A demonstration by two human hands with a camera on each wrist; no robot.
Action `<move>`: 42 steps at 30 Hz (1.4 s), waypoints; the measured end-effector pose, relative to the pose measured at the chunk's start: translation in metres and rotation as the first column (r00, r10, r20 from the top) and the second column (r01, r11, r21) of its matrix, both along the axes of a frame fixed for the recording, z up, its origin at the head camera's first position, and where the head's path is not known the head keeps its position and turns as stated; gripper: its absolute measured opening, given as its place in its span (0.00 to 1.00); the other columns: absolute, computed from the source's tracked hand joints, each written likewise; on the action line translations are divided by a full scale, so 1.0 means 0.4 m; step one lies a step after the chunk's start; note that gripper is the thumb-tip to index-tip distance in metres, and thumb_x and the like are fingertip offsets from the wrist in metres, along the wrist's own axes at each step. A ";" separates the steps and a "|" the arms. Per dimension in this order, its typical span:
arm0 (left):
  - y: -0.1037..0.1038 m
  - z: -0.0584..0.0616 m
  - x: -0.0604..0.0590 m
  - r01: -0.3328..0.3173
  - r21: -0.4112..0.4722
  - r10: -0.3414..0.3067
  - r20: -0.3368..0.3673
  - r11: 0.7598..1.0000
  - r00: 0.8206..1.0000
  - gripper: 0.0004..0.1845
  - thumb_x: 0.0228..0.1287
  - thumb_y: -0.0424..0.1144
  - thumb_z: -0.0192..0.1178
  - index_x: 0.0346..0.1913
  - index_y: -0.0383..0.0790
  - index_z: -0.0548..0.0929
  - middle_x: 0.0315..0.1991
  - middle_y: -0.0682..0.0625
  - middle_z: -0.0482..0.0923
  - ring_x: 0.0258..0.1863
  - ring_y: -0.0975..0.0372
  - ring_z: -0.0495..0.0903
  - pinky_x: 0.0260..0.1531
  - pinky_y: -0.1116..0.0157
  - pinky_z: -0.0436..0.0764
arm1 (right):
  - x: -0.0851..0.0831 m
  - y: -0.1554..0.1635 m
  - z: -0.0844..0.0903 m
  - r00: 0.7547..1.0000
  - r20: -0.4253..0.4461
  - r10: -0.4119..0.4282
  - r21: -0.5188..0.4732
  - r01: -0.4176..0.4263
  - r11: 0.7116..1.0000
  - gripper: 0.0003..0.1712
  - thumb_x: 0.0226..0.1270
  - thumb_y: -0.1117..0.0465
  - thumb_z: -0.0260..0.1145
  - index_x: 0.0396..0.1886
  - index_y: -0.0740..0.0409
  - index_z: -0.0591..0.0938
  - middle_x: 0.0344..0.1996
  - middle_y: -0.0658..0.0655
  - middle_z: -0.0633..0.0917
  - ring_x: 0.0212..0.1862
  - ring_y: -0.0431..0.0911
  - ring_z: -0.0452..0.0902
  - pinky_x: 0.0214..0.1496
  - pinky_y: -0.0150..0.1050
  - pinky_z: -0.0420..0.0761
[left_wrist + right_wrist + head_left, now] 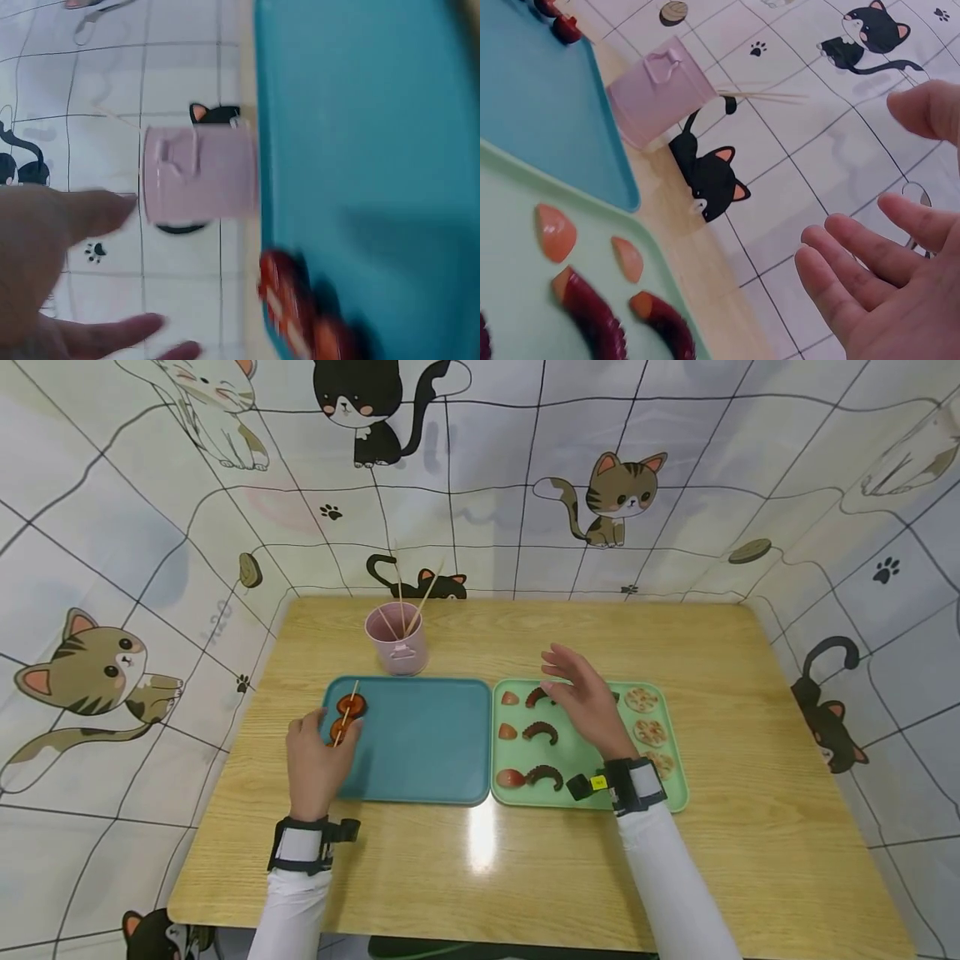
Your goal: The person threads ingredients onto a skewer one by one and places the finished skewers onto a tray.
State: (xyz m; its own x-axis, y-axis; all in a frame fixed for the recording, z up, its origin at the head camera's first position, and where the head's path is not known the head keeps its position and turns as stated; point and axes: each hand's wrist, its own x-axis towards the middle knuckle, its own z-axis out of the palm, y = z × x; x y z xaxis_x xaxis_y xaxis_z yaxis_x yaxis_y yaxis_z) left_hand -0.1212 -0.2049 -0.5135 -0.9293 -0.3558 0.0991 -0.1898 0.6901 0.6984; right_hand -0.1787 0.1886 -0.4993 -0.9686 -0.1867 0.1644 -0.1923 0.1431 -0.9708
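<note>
My left hand point(318, 756) lies at the left edge of the blue tray point(420, 743), fingers straight and spread in the left wrist view point(52, 262), holding nothing. Just beyond its fingertips a wooden skewer with two red slices point(347, 714) rests on that tray; the slices point(289, 304) look blurred from the wrist. My right hand point(585, 697) hovers open over the green tray point(675, 802), palm showing point(877, 285), near the dark curved tentacle pieces point(542, 732). Pink wedges point(507, 732) and lotus root slices point(649, 732) also lie on the green tray.
A pink cup point(397, 639) with a few bare skewers point(412, 606) stands behind the blue tray, on the wooden table point(750, 710). Cat-print sheets wall in the table on three sides. Bare wood lies in front of and to the right of the trays.
</note>
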 end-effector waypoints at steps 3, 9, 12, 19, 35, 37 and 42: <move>0.010 0.000 -0.058 0.069 0.127 -0.064 -0.042 0.989 0.997 0.43 0.65 0.54 0.69 0.74 0.31 0.66 0.68 0.31 0.68 0.67 0.40 0.69 0.64 0.40 0.71 | -0.036 -0.025 0.017 1.000 0.006 0.008 0.027 -0.008 1.000 0.33 0.77 0.62 0.63 0.78 0.47 0.66 0.72 0.58 0.75 0.70 0.55 0.73 0.67 0.35 0.77; 0.038 -0.004 -0.167 0.173 0.255 -0.148 -0.114 0.951 0.982 0.51 0.61 0.53 0.73 0.79 0.38 0.58 0.76 0.37 0.61 0.75 0.45 0.62 0.69 0.43 0.70 | -0.115 -0.082 0.060 1.000 0.015 0.018 0.071 -0.019 0.997 0.31 0.77 0.56 0.64 0.76 0.46 0.69 0.68 0.59 0.78 0.69 0.52 0.75 0.70 0.48 0.75; 0.050 -0.021 -0.219 0.206 0.260 -0.181 -0.117 0.943 0.976 0.54 0.59 0.54 0.75 0.80 0.39 0.55 0.77 0.37 0.59 0.77 0.46 0.60 0.71 0.45 0.69 | -0.153 -0.108 0.081 1.000 0.030 0.006 0.086 -0.008 0.996 0.30 0.77 0.54 0.65 0.75 0.46 0.71 0.67 0.59 0.80 0.68 0.51 0.76 0.70 0.48 0.76; 0.076 -0.044 -0.313 0.214 0.320 -0.191 -0.102 0.923 0.976 0.58 0.56 0.50 0.77 0.81 0.38 0.51 0.80 0.38 0.54 0.78 0.45 0.56 0.74 0.43 0.64 | -0.251 -0.174 0.112 0.998 0.032 -0.054 0.115 0.050 0.992 0.26 0.76 0.54 0.65 0.70 0.47 0.75 0.60 0.56 0.85 0.61 0.49 0.80 0.64 0.45 0.79; 0.101 -0.071 -0.395 0.222 0.384 -0.149 -0.212 0.896 0.966 0.55 0.53 0.43 0.80 0.79 0.39 0.56 0.73 0.39 0.65 0.73 0.50 0.68 0.70 0.48 0.72 | -0.408 -0.325 0.145 0.993 0.016 -0.118 0.146 0.115 0.983 0.21 0.74 0.56 0.67 0.63 0.56 0.82 0.51 0.57 0.88 0.50 0.48 0.87 0.51 0.38 0.84; 0.103 -0.072 -0.396 0.211 0.390 -0.133 -0.218 0.896 0.967 0.52 0.54 0.43 0.79 0.77 0.38 0.58 0.73 0.39 0.66 0.72 0.49 0.68 0.70 0.48 0.72 | -0.420 -0.341 0.145 0.992 0.017 -0.126 0.162 0.121 0.979 0.20 0.74 0.56 0.67 0.62 0.56 0.82 0.49 0.57 0.88 0.49 0.48 0.87 0.47 0.36 0.83; 0.103 -0.080 -0.399 0.190 0.378 -0.123 -0.194 0.906 0.973 0.51 0.55 0.44 0.78 0.77 0.39 0.58 0.73 0.39 0.66 0.72 0.50 0.68 0.70 0.48 0.72 | -0.433 -0.374 0.142 0.989 0.023 -0.143 0.170 0.137 0.976 0.19 0.74 0.55 0.66 0.60 0.56 0.83 0.46 0.56 0.89 0.48 0.50 0.88 0.41 0.34 0.81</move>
State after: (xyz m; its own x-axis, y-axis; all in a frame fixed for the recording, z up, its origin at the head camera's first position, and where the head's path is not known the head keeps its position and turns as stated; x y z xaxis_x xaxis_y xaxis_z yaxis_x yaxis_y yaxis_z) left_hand -0.2809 -0.1639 -0.5454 -0.9593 -0.2482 0.1351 0.0364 0.3657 0.9300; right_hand -0.3518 0.0390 -0.4424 -0.9916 -0.0709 0.1079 -0.1253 0.3277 -0.9364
